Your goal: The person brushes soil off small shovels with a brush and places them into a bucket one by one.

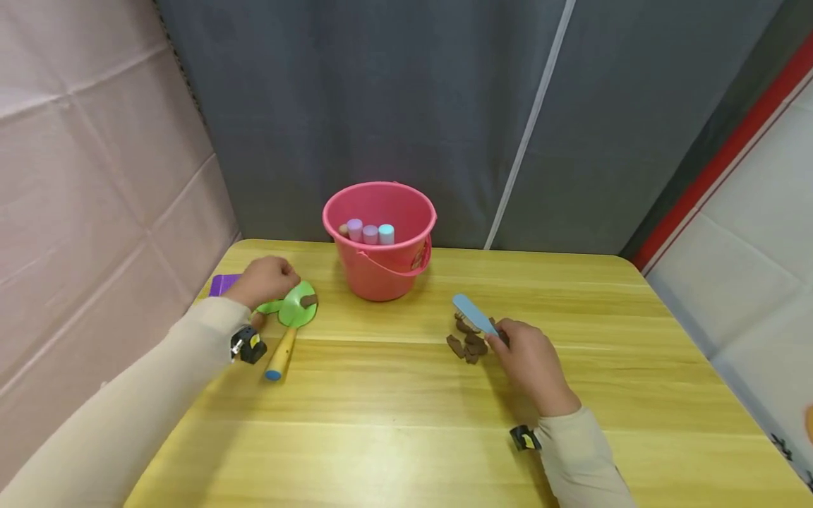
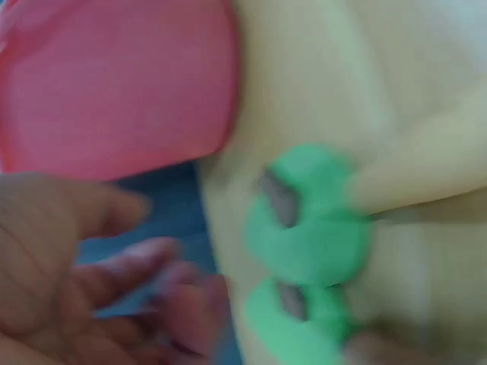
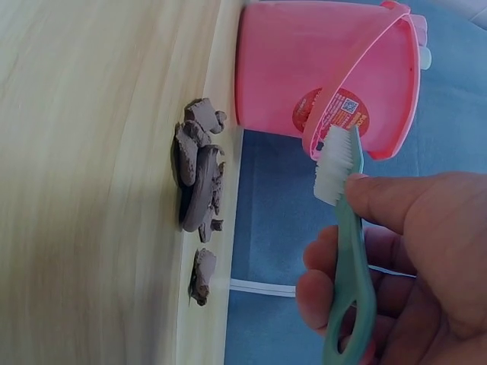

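In the head view my left hand (image 1: 264, 279) hangs just above two green-headed tools at the left, its fingers loosely curled with nothing held. One green head (image 1: 293, 312) has a yellow handle and bears a brown piece (image 1: 308, 300). Blurred in the left wrist view, the hand (image 2: 99, 281) is beside both green heads (image 2: 312, 239), each with a brown piece on it. My right hand (image 1: 532, 363) grips a blue-green brush (image 1: 473, 313) over a pile of brown pieces (image 1: 473, 348). White bristles (image 3: 333, 165) show in the right wrist view, thumb pressed near the brush head.
A pink bucket (image 1: 377, 271) stands at the back of the wooden table, with purple and light-blue ended items inside. A purple object (image 1: 224, 283) lies behind the left wrist. Dark cloth (image 1: 381, 92) hangs behind the table, and a pale covered wall (image 1: 95, 176) is at the left.
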The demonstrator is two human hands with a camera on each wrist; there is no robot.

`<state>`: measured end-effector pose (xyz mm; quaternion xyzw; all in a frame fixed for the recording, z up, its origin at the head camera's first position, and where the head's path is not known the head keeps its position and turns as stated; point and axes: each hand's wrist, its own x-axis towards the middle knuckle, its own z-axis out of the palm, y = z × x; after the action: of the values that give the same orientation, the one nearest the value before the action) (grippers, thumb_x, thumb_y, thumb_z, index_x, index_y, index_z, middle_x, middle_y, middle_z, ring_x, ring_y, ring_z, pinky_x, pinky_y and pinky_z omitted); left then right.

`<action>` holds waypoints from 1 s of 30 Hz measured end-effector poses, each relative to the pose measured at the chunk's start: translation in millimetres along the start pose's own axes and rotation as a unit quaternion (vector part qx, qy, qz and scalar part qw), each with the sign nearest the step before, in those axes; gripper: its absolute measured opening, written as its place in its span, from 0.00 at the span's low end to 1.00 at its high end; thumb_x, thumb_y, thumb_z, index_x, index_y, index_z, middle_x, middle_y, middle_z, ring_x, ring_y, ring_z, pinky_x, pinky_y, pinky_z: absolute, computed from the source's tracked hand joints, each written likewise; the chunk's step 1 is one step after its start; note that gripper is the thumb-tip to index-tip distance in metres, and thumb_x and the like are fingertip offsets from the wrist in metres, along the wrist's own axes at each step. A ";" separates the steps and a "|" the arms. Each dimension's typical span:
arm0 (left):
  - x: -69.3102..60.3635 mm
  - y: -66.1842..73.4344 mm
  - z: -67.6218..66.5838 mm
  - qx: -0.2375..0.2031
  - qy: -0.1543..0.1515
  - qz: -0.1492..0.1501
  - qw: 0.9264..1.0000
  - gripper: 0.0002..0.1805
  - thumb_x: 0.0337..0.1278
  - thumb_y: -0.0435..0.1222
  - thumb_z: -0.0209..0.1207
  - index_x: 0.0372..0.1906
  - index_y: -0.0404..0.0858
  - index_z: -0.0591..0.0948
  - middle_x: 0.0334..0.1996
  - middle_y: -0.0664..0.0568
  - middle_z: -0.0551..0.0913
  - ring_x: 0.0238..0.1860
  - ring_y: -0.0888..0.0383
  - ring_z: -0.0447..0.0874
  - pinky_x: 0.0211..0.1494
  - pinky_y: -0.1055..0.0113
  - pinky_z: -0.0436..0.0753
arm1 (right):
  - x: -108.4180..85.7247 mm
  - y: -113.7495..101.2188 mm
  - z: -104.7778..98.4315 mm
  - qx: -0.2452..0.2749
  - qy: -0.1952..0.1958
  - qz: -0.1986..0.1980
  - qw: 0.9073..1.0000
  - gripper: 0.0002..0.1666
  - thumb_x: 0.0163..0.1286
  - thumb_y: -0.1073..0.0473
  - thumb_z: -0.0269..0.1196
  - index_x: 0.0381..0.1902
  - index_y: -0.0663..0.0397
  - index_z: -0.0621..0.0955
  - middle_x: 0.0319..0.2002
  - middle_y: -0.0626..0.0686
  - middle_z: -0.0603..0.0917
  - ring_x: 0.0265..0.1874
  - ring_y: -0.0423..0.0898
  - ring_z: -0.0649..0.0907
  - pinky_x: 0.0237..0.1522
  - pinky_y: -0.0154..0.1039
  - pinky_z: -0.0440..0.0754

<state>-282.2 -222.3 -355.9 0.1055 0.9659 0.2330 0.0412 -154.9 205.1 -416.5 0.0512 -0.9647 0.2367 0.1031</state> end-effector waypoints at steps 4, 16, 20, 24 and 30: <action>-22.6 -5.7 23.0 0.058 -0.085 -0.021 0.994 0.18 0.61 0.44 0.57 0.34 0.29 0.78 0.24 0.47 0.77 0.24 0.52 0.74 0.28 0.57 0.76 | 0.3 -0.6 -0.9 0.000 -0.005 -0.001 1.000 0.08 0.69 0.59 0.65 0.37 0.59 0.82 0.22 0.48 0.75 0.20 0.44 0.71 0.22 0.39 0.66; -59.7 -5.6 50.1 0.078 -0.085 -0.055 0.992 0.08 0.48 0.34 0.56 0.19 0.39 0.72 0.19 0.48 0.75 0.24 0.50 0.74 0.27 0.61 0.73 | -0.3 -1.3 -0.5 0.004 0.000 -0.008 1.000 0.07 0.68 0.59 0.66 0.33 0.57 0.81 0.21 0.47 0.73 0.19 0.44 0.69 0.22 0.39 0.65; -66.4 -3.7 52.2 0.070 -0.068 -0.040 0.994 0.10 0.47 0.33 0.57 0.16 0.40 0.70 0.17 0.50 0.72 0.20 0.52 0.71 0.25 0.62 0.71 | -1.6 -1.3 -0.7 0.011 -0.005 -0.006 1.000 0.08 0.69 0.59 0.66 0.34 0.57 0.81 0.21 0.48 0.74 0.19 0.44 0.69 0.21 0.39 0.65; -77.5 16.2 49.9 0.041 -0.067 -0.021 0.997 0.13 0.48 0.34 0.59 0.16 0.42 0.68 0.15 0.53 0.67 0.17 0.57 0.67 0.21 0.65 0.67 | -2.7 -1.5 -2.1 0.014 -0.002 -0.005 1.000 0.08 0.69 0.58 0.65 0.38 0.59 0.83 0.22 0.48 0.75 0.19 0.44 0.70 0.21 0.38 0.65; -82.7 58.7 56.3 0.011 -0.084 0.011 0.996 0.08 0.49 0.33 0.62 0.22 0.39 0.74 0.18 0.53 0.71 0.19 0.58 0.68 0.23 0.66 0.69 | -2.7 -7.9 -6.7 0.016 0.015 -0.017 1.000 0.08 0.69 0.59 0.66 0.40 0.59 0.83 0.23 0.48 0.75 0.19 0.43 0.70 0.22 0.39 0.66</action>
<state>-183.5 -164.9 -376.5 0.1357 0.9602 0.2135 0.1180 -150.0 201.5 -407.8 0.0652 -0.9581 0.2513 0.1209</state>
